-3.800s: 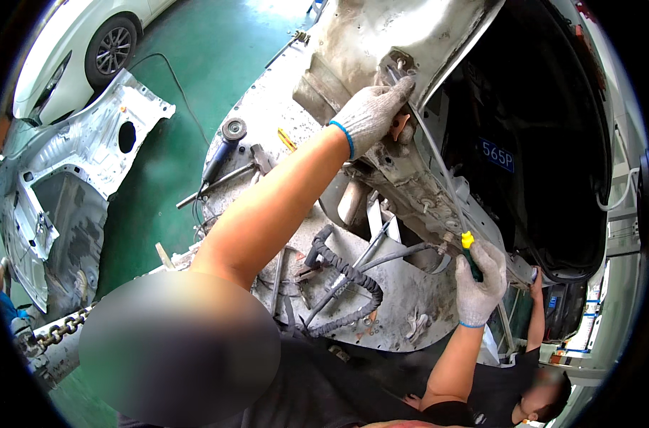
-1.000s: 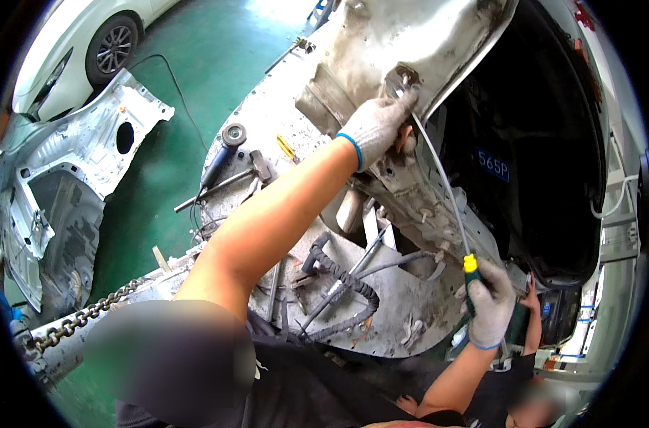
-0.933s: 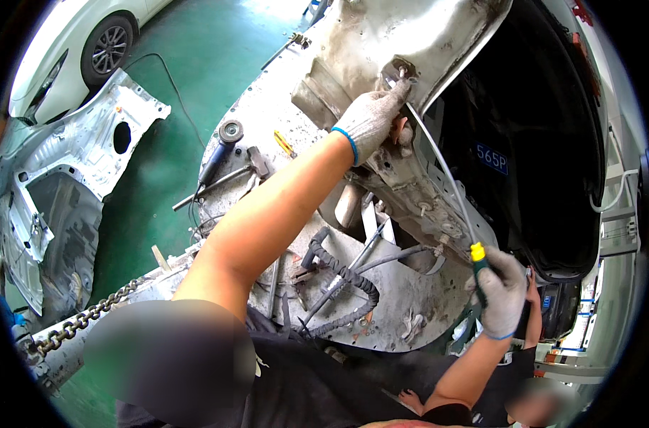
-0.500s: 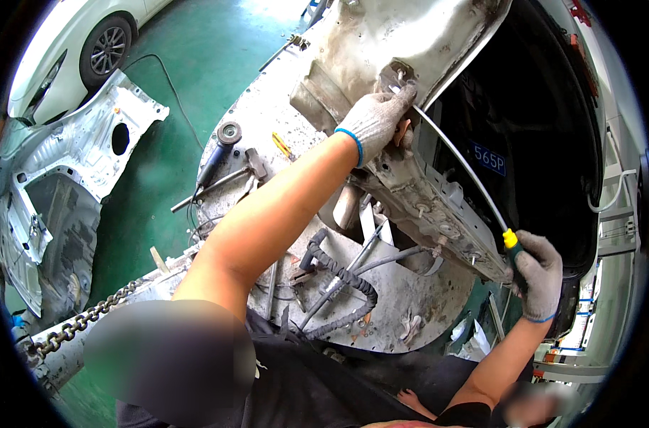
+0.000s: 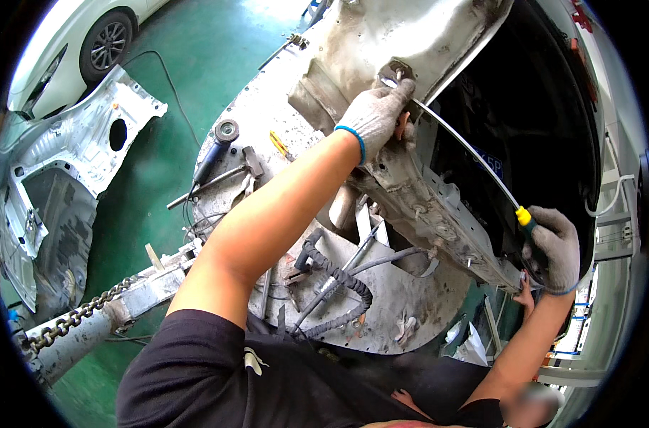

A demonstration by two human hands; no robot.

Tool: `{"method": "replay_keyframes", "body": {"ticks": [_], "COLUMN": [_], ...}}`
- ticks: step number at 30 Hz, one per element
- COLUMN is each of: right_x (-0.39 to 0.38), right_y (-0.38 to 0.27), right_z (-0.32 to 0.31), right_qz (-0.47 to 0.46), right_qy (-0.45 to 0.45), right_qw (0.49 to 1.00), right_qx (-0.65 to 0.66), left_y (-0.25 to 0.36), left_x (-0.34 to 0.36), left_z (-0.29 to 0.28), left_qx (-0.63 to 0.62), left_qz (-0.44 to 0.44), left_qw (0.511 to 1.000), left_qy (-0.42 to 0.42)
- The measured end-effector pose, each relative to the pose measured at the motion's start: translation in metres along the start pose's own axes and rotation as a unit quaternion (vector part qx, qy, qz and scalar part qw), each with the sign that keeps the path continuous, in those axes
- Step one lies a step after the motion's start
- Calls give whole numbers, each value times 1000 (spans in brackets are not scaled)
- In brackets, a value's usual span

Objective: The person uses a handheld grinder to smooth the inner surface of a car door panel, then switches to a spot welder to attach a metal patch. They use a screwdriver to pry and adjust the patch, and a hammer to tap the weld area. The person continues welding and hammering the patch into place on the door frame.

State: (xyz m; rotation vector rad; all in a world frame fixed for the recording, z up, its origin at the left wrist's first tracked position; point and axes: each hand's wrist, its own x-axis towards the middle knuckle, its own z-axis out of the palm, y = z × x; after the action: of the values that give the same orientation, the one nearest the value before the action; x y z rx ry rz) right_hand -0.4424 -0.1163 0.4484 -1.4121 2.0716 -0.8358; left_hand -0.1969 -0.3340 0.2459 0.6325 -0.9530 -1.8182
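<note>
My right hand (image 5: 558,250), in a grey knit glove, is wrapped round the yellow and dark green handle of a long screwdriver (image 5: 474,151). Its thin metal shaft slants up and left to my left fingertips. My left hand (image 5: 378,108), gloved likewise, is closed at the edge of a worn, pale car body panel (image 5: 381,32), just below a dark recess with a small stud (image 5: 398,73). The glove hides what its fingers grip. Below it, a dented body rail (image 5: 438,214) runs down to the right.
An angle grinder (image 5: 214,148), a hammer (image 5: 253,161) and yellow-handled pliers (image 5: 279,145) lie on the metal platform (image 5: 403,307). A cut body panel (image 5: 68,164) and a chain (image 5: 82,316) are on the left. Another person's hand (image 5: 527,294) touches the rail's lower end.
My right hand and the screwdriver handle have moved right and slightly up. My left hand has barely shifted. The other person's hand has appeared at the rail's lower end.
</note>
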Motion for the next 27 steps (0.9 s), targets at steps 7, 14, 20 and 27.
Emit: {"method": "replay_keyframes", "body": {"ticks": [7, 14, 20, 27], "right_x": [5, 1, 1, -2], "right_y": [-11, -20, -22, -24], "right_z": [1, -7, -6, -9], "right_qz": [1, 20, 31, 15], "right_qy": [-13, -1, -22, -19], "right_qw": [1000, 999, 999, 1000], "right_qx": [-3, -28, -1, -4], "left_y": [3, -4, -12, -5], "left_x": [-5, 4, 9, 3], "left_z": [3, 2, 0, 4], "left_qx": [-66, 51, -12, -28], "left_qz": [-20, 9, 21, 11], "left_qw": [997, 998, 999, 999], "left_qy": [16, 19, 29, 16]}}
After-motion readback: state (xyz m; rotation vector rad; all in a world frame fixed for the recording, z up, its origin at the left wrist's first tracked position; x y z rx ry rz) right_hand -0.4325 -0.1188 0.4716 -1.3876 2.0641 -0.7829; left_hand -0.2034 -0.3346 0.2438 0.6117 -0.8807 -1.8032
